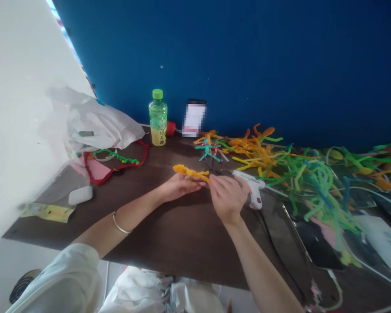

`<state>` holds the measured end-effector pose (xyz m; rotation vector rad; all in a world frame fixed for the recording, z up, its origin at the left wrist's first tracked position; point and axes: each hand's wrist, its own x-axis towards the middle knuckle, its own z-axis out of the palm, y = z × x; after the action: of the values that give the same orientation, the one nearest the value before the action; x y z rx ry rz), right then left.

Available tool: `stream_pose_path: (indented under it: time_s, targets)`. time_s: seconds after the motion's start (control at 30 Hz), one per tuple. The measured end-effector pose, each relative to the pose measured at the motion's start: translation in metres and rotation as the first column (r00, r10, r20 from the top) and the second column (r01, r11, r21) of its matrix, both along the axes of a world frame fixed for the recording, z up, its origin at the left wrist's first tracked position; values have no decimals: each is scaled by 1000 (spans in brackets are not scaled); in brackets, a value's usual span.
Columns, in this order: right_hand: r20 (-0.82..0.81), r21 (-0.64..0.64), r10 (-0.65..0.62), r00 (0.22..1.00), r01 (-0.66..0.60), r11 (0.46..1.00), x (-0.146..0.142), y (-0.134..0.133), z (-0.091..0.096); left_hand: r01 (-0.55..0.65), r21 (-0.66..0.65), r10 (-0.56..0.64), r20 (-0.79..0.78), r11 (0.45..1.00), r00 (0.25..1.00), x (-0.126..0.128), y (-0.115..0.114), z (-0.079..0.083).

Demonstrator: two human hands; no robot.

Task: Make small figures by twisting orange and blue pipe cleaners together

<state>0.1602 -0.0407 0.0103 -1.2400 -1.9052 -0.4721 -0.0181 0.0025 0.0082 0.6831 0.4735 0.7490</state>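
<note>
An orange-yellow pipe cleaner figure [189, 171], with a thick twisted end on its left, is held level above the middle of the dark table. My left hand [178, 187] supports it from below, its fingers closed along the underside. At the figure's right end, my right hand [227, 194] pinches a thin strand between thumb and fingers. Just beyond my right hand lies a white glue gun [256, 195], partly covered by that hand. Behind the hands sits a small teal and pink pipe cleaner figure [207, 150].
Orange pipe cleaner pieces [257, 148] and green ones [316, 174] pile up at right, near a dark tablet [316, 243]. A drink bottle [158, 119] and a phone [194, 117] stand by the blue wall. At left are a plastic bag [107, 121] and a white case [81, 195].
</note>
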Motion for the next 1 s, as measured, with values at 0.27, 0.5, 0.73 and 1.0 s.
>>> stream_pose_path:
  time_s: [0.27, 0.5, 0.73, 1.0]
  targets:
    - [124, -55, 101, 987, -95, 994, -5, -7, 8, -20, 66, 27, -110, 998, 994, 4, -4, -6]
    - [100, -37, 141, 985, -138, 990, -5, -3, 8, -154, 103, 171, -174, 983, 970, 6, -5, -6]
    - [-114, -137, 193, 974, -208, 968, -9, 5, 5, -229, 234, 277, -198, 945, 940, 4, -2, -10]
    - [-811, -524, -201, 549, -531, 666, -20, 4, 5, -195, 373, 315, -293, 907, 903, -1, 1, -4]
